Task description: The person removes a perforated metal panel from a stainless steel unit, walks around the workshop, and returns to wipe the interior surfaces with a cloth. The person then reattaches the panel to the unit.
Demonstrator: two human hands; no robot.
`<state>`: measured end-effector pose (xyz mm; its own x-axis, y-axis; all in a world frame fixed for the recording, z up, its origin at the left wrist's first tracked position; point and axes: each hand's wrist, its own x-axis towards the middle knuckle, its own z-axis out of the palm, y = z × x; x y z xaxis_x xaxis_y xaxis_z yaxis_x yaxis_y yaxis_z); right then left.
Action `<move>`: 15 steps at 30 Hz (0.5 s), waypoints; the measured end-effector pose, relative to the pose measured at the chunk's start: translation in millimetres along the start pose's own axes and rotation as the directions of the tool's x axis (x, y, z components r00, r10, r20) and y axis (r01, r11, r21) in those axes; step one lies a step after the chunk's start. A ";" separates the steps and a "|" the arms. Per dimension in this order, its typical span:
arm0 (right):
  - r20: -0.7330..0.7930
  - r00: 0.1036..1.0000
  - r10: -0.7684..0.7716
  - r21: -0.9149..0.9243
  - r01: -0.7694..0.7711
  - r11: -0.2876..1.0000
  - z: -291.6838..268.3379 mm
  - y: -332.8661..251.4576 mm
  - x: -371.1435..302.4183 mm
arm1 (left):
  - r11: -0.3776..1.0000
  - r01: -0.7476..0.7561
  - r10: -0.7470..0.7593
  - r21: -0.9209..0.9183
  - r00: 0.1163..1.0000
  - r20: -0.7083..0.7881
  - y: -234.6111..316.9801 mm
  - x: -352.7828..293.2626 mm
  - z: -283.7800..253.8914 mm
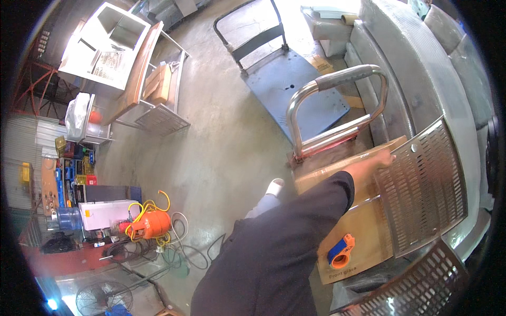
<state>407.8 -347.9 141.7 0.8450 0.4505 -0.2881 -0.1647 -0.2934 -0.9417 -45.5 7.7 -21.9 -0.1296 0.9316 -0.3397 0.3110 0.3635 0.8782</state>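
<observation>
My left arm, in a short dark sleeve, stretches forward and to the right. At its end my left hand is closed on the upper left edge of a perforated metal panel; part of the fingers is hidden. The panel is grey with rows of slots and stands tilted over a flat cardboard box. On that cardboard lies an orange and blue tape dispenser. A second slotted metal panel shows below, at the lower right. My right hand is out of view.
A trolley's curved metal handle rises just beyond the box, with a blue platform cart behind. Wrapped grey pieces line the right side. An orange gas cylinder with hoses stands left, below a wooden-topped table.
</observation>
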 end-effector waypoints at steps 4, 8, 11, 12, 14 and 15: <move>-0.067 0.996 0.055 0.167 -0.043 0.985 -32.3 -20.1 3.9 | 0.965 -0.220 0.215 0.145 0.976 0.045 -8.5 -1.7 -40.3; -0.049 0.991 0.124 0.387 -0.095 0.917 0.8 -13.6 30.5 | 0.984 -0.155 0.163 -0.084 0.981 0.105 -6.6 -26.0 -66.0; -0.161 0.985 0.054 0.204 -0.020 0.979 66.9 -11.1 45.3 | 0.842 -0.070 0.149 -0.536 0.983 0.106 -27.5 -59.0 -89.4; -0.181 0.979 0.094 0.162 -0.064 0.985 90.6 -10.2 49.5 | 0.913 -0.027 0.098 -0.406 0.983 0.156 -40.8 -76.3 -97.7; -0.005 1.000 0.018 0.219 -0.017 0.975 123.6 -3.9 54.5 | 0.958 0.075 -0.030 -0.275 0.986 0.166 -63.9 -114.5 -115.7; -0.083 0.996 0.042 0.036 -0.039 0.999 137.1 -3.5 55.4 | 0.945 0.144 -0.106 -0.294 0.984 0.142 -70.8 -135.4 -119.4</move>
<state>385.4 -206.3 105.2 0.8764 0.3665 -0.3125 -0.2164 -0.2800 -0.9353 -162.5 -145.2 2.2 -0.0266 0.8796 -0.4751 -0.0013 0.4752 0.8799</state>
